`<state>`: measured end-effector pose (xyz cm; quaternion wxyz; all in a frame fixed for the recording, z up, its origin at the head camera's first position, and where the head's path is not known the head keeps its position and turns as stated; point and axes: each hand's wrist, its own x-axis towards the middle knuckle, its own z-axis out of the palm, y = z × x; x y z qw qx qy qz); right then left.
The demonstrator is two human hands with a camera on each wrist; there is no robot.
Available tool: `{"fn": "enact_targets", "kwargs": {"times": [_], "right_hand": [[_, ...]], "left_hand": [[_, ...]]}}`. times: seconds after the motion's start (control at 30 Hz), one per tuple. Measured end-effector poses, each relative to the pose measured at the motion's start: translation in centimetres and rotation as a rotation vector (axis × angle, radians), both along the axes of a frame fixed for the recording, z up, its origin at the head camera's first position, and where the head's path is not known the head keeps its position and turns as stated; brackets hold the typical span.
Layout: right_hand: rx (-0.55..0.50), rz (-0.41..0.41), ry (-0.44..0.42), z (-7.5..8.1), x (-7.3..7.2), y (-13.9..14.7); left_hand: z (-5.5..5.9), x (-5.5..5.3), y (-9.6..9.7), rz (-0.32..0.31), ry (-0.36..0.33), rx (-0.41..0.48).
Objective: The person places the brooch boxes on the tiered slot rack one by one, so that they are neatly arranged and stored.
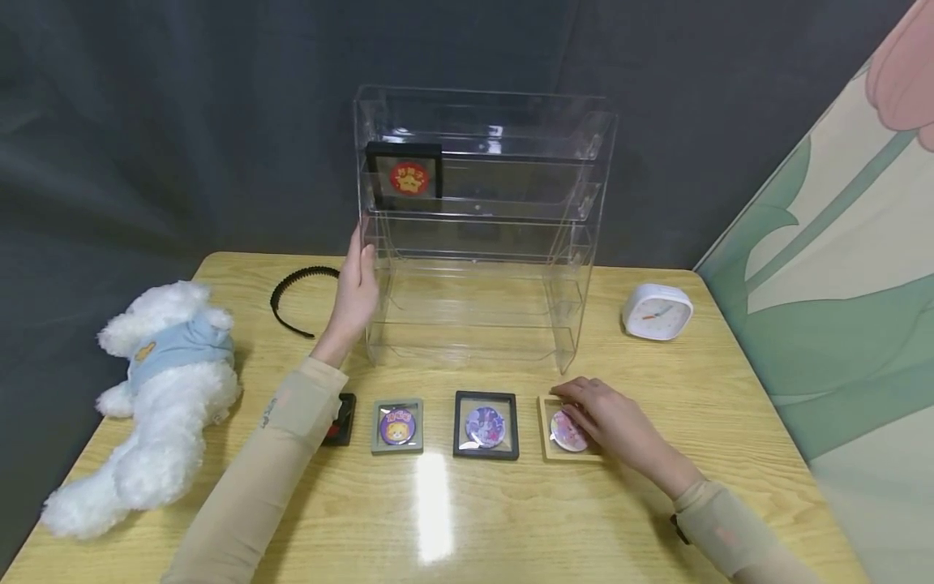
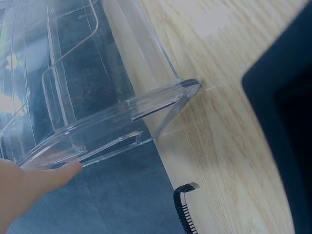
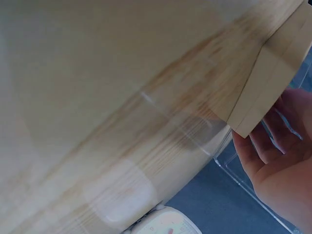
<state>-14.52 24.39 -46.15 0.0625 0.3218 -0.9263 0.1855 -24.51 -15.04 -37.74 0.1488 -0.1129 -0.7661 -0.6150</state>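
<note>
A clear acrylic tiered rack stands at the table's back. My left hand rests against its left side with straight fingers; in the left wrist view a finger lies along the clear edge. My right hand grips a tan square display frame with a pink round badge inside, at the right end of the front row. In the right wrist view, fingers curl at the tan frame's side. A black frame with a red badge sits on an upper tier at left.
In the row lie a black frame with a purple badge, a grey-green frame with a bear badge, and another black frame, partly behind the left sleeve. Around them are a white plush toy, a black headband and a white clock.
</note>
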Motion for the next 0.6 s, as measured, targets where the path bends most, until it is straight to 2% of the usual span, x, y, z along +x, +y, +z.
{"fn": "enact_targets", "kwargs": {"times": [0.1,0.3,0.47,0.6], "right_hand": [[0.000,0.019,0.033,-0.2,-0.2,-0.1],[-0.014,0.030,0.088,-0.6,-0.6,-0.2],[-0.026,0.038,0.120,-0.8,-0.9,-0.1],[-0.025,0.034,0.109,-0.7,-0.9,-0.1]], "left_hand": [[-1.2,-0.8,-0.4,0.010,0.012,-0.016],[-1.7,-1.0,-0.5,0.013,0.034,-0.023],[-1.4,-0.9,-0.4,0.015,0.017,-0.024],[-0.2,-0.1,-0.1,0.005,-0.009,-0.011]]}}
